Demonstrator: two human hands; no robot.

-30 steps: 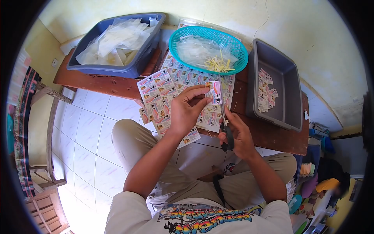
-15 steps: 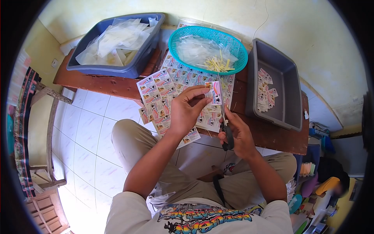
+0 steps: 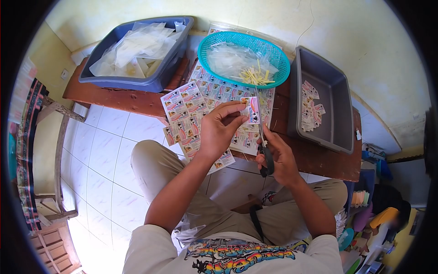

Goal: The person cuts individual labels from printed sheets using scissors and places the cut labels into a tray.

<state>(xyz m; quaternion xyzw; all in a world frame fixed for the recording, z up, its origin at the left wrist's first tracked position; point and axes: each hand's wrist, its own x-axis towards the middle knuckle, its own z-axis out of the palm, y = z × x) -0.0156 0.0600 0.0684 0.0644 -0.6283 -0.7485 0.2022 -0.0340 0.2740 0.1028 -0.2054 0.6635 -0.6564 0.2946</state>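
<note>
Between the thumb and fingers of my left hand (image 3: 222,126) is a small printed label (image 3: 251,109), held upright above the bench. My right hand (image 3: 279,157) is closed round the black handles of a pair of scissors (image 3: 267,160). The blades point away from me, along the label's right edge. Uncut sheets of the same printed labels (image 3: 186,114) lie below and left of my left hand, some overhanging the bench edge. Several cut labels (image 3: 312,112) lie in the grey tub (image 3: 335,116) to the right.
A turquoise basket (image 3: 205,68) with clear plastic bags (image 3: 228,58) and thin yellow strips (image 3: 256,76) stands behind the sheets. At the left a blue-grey tub (image 3: 153,81) holds translucent bags (image 3: 132,48). The brown wooden bench (image 3: 319,160) runs along the wall. Another person (image 3: 392,210) is at the far right.
Almost nothing differs. The label and both hands keep nearly the same place, and the scissors stay beside the label's right edge; the whole view has shifted very slightly.
</note>
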